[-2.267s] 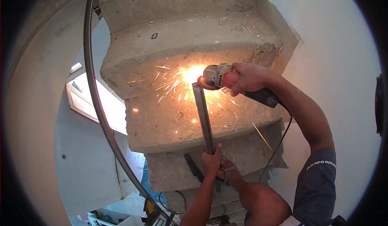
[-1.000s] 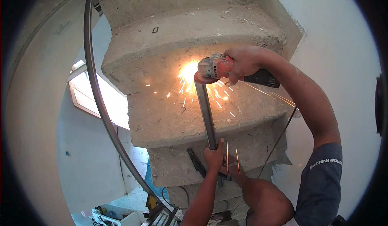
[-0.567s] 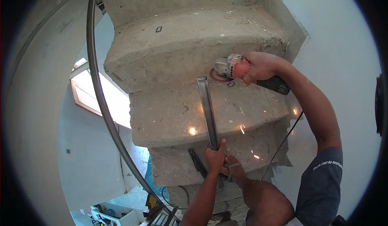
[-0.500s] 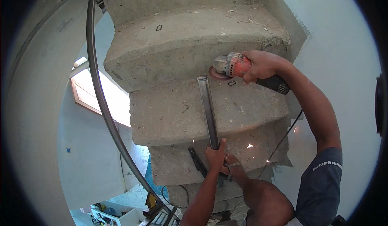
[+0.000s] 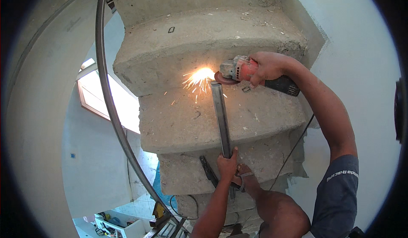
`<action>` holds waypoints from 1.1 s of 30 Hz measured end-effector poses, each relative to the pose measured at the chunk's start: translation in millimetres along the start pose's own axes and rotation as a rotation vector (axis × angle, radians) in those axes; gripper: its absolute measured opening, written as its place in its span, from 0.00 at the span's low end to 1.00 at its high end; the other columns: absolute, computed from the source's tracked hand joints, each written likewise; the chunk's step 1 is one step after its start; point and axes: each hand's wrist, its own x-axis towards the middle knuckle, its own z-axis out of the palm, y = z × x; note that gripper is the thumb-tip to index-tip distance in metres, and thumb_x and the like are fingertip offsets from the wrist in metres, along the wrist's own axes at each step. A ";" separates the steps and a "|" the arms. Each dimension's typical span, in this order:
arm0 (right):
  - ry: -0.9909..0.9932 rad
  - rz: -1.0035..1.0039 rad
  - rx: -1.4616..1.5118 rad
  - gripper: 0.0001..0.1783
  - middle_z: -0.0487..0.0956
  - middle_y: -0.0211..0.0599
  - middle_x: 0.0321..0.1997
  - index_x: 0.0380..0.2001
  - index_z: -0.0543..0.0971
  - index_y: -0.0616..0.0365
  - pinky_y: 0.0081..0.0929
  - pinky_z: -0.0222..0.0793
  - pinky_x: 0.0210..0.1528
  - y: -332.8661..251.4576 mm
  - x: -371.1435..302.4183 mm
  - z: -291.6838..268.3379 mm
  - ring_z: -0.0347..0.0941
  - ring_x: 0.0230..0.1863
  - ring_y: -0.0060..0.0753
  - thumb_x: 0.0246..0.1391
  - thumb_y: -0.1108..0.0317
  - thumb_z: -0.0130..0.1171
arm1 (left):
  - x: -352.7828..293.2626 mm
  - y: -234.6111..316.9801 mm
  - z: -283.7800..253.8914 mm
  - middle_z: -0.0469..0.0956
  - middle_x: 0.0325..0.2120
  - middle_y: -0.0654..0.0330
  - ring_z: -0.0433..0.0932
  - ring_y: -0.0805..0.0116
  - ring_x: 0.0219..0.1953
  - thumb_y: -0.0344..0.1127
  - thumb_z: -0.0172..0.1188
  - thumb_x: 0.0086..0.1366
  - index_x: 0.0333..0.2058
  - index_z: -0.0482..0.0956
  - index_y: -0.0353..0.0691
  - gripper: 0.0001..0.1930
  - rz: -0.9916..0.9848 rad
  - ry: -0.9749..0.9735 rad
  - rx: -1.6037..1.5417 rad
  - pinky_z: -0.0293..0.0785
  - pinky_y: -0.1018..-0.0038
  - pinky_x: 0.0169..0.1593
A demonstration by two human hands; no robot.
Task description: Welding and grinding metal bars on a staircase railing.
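Observation:
My right hand (image 5: 268,68) is closed round the red and black body of an angle grinder (image 5: 246,71). The grinder's disc (image 5: 225,79) meets the upper end of a metal tube (image 5: 219,114), and bright sparks (image 5: 199,79) spray left from there. My left hand (image 5: 228,165) grips the tube's lower part, holding it upright in the picture over the concrete steps. A foot in a sandal (image 5: 243,174) is beside that hand. Next to the foot lies a black tool (image 5: 208,170) whose kind I cannot make out.
Rough concrete stairs (image 5: 204,34) rise ahead, with crumbs of debris and small cut metal rings (image 5: 171,30). A curved metal rail (image 5: 108,93) runs along the open left side. The grinder's cable (image 5: 293,151) trails down on the right. At lower left stands a white box of tools (image 5: 127,229).
The grinder has moved slightly left, so its disc now touches the tube's end. A burst of sparks has appeared there. My left hand still grips the tube.

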 end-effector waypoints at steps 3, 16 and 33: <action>-0.041 0.026 0.008 0.28 0.82 0.39 0.32 0.39 0.79 0.62 0.32 0.76 0.35 -30.1 7.8 -0.1 0.80 0.32 0.32 0.30 0.66 0.76 | -4.6 14.2 -16.7 0.74 0.14 0.60 0.74 0.71 0.14 0.55 0.71 0.60 0.23 0.74 0.36 0.26 -0.023 0.023 -0.010 0.71 0.65 0.20; 0.008 -0.005 0.075 0.32 0.81 0.37 0.33 0.46 0.76 0.64 0.33 0.77 0.36 -39.6 -0.1 13.5 0.79 0.33 0.32 0.29 0.73 0.71 | 4.6 -36.3 -10.0 0.81 0.21 0.46 0.84 0.46 0.29 0.54 0.67 0.59 0.36 0.83 0.35 0.24 -0.115 -0.110 0.056 0.77 0.56 0.35; 0.023 0.066 0.024 0.33 0.80 0.35 0.39 0.51 0.74 0.60 0.29 0.76 0.41 14.7 -13.5 11.6 0.77 0.36 0.27 0.37 0.66 0.69 | -2.9 -11.6 -22.5 0.81 0.18 0.50 0.84 0.56 0.23 0.51 0.69 0.60 0.32 0.82 0.32 0.22 -0.111 -0.099 0.036 0.77 0.62 0.30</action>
